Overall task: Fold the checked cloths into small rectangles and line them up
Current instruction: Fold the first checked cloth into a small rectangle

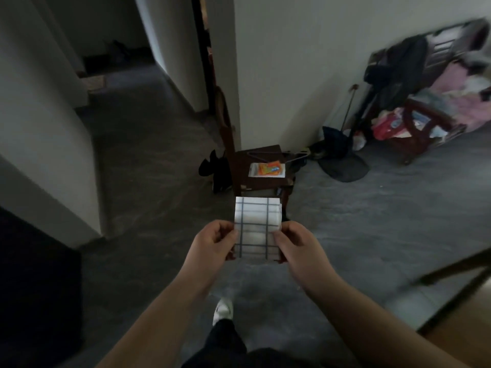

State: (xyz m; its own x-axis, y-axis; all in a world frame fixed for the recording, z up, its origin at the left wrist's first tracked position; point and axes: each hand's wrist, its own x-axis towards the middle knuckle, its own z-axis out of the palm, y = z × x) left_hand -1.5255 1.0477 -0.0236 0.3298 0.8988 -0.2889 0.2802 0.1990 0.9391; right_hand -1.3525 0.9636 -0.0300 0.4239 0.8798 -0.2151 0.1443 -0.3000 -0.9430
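Your left hand (212, 243) pinches the left edge of the folded checked cloth (256, 228), and your right hand (297, 244) pinches its right edge, fingers curled on it. You hold the cloth up in the air as a small rectangle, above the grey floor (372, 221). Beyond it stands a dark wooden chair (261, 166) with an orange packet (269, 169) on its seat; a white shoe (223, 310) shows below.

I see one checked cloth (256, 229) — white, with thin grey lines that make squares. It is folded into a small, tall rectangle, and a few layers peek out at its top right edge. It is held up in the air, facing me — the left hand (212, 245) and right hand (297, 245) pinch its lower sides
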